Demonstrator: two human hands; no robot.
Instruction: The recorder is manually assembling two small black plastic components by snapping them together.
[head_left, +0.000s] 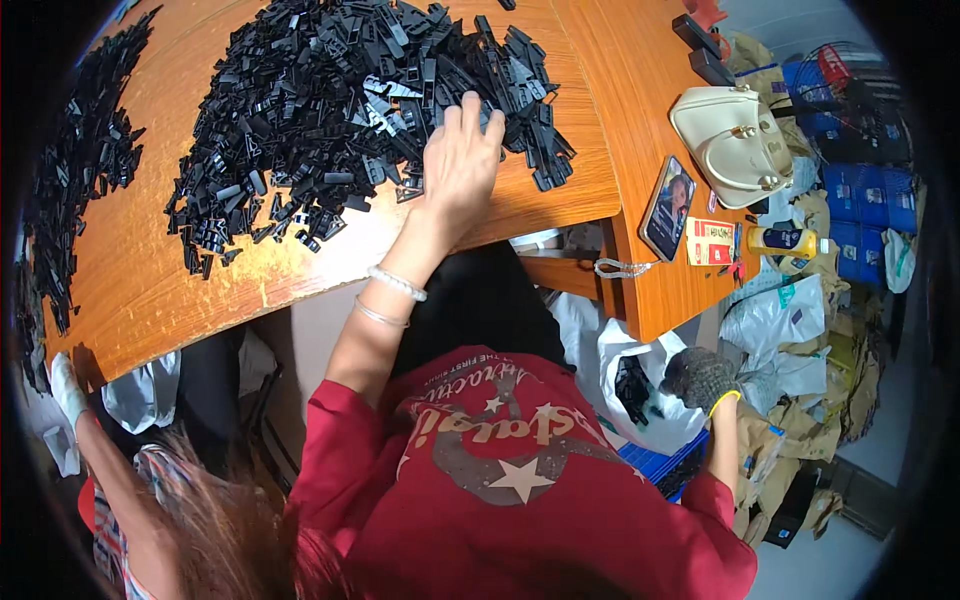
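Observation:
My bare left hand (462, 165), with a beaded bracelet and a bangle at the wrist, reaches over the near right side of a large heap of small black plastic parts (300, 110). Its fingers are stretched forward and slightly apart, touching the parts; nothing shows gripped in them. Low at my right side, my right hand (700, 378) wears a dark grey knitted glove with a yellow cuff. It hangs at the rim of a white plastic bag (655, 425) that has black parts (632, 388) inside. The gloved fingers are too bunched and dark to make out.
A second heap of black parts (85, 170) lies at the table's left, near a co-worker's gloved hand (68, 390). On the right-hand table are a phone (668, 210), a cream handbag (730, 140) and a yellow bottle (785, 242). Bags and blue bins (868, 200) stand beyond.

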